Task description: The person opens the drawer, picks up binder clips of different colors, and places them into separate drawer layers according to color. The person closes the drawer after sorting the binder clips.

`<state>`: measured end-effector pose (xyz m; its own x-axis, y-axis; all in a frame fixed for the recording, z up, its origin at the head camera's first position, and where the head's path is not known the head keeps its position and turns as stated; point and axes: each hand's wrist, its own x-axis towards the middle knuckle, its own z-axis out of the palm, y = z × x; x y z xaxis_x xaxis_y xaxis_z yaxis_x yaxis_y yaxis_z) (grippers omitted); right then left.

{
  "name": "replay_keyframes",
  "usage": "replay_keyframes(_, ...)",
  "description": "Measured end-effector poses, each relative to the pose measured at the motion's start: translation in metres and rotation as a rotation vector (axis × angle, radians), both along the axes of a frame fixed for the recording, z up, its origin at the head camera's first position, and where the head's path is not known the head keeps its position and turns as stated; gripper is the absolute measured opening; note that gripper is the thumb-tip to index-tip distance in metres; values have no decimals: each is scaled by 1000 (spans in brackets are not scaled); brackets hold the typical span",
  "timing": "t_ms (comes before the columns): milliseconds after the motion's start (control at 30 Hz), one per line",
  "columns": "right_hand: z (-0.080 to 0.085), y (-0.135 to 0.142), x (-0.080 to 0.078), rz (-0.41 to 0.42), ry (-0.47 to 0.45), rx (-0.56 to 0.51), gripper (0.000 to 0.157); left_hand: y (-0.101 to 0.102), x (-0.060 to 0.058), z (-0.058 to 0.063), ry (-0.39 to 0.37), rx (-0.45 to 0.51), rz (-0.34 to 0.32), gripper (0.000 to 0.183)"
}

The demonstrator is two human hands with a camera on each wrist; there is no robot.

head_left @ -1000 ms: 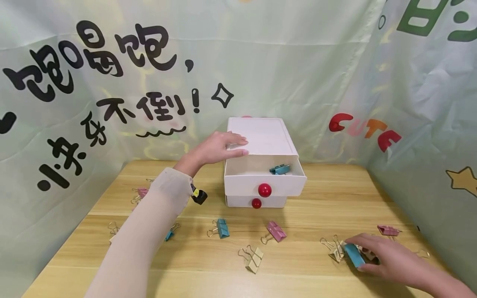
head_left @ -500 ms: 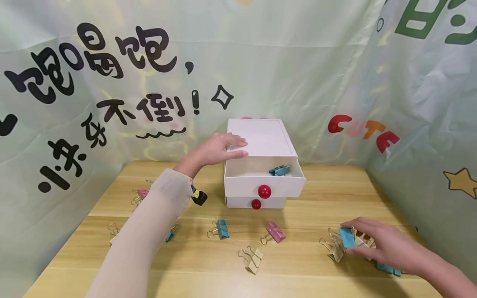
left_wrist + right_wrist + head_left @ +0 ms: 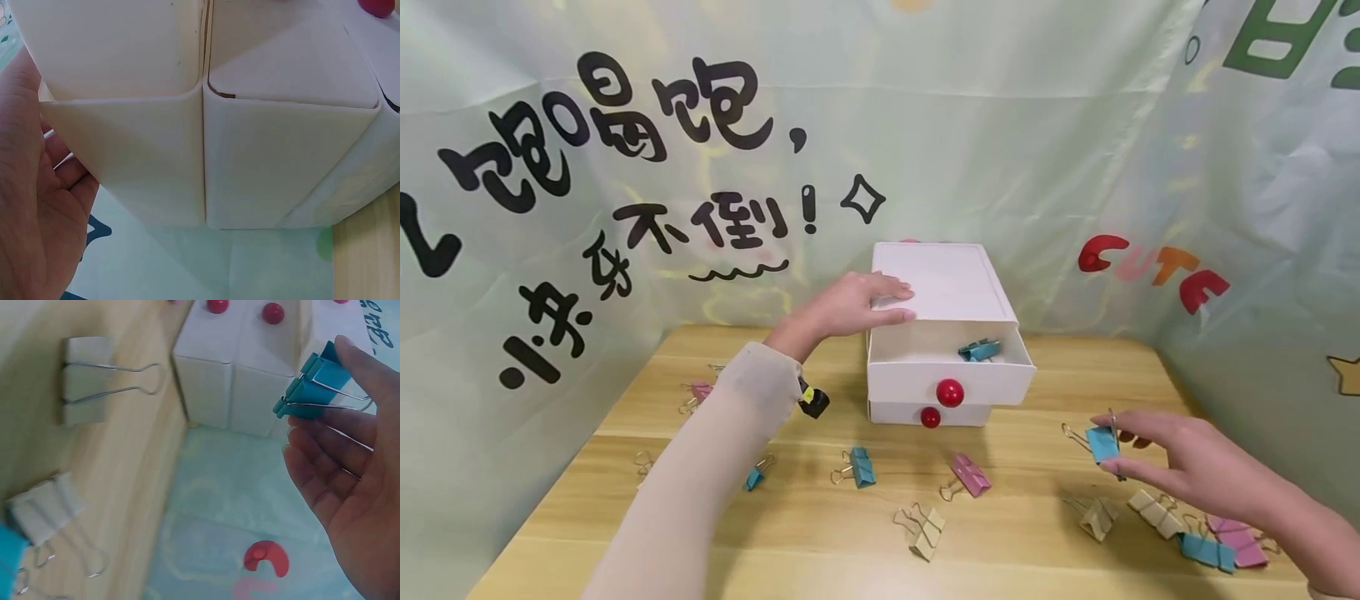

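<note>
Slanting lengthwise, blue clip point(image 3: 1103, 444) points one handle point(image 3: 1077, 436) left

The blue binder clip point(image 3: 1103, 446) is smooth coated metal with a slight gloss; its wire handles point(image 3: 1077, 437) are bare, shiny metal. The pink binder clip point(image 3: 971, 475) and cream binder clip point(image 3: 927, 533) look like painted metal too. White, smooth, matt plastic, by its look, forms the drawer unit point(image 3: 936, 279), with a glossy red knob point(image 3: 950, 392). The counter point(image 3: 820, 558) shows wood grain under a soft sheen. The backdrop point(image 3: 985, 150) is creased, faintly lustrous cloth; the sleeve point(image 3: 677, 492), matt fabric.
</note>
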<state>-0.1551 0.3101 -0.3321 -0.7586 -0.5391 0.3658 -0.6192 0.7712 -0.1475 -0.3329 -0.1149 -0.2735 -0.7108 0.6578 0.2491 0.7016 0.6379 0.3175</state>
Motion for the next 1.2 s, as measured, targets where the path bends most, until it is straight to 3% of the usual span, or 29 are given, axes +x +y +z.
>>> replay_keyframes(733,53,-29,-22,43,70,-143,42,5,-2,4,39,-14,-19,53)
replay_keyframes(933,65,-37,-26,76,79,-130,41,4,-1,3,35,-25,-12,55)
replay_keyframes(1200,76,-52,-31,58,57,-103,35,4,1,3,34,-18,-17,56)
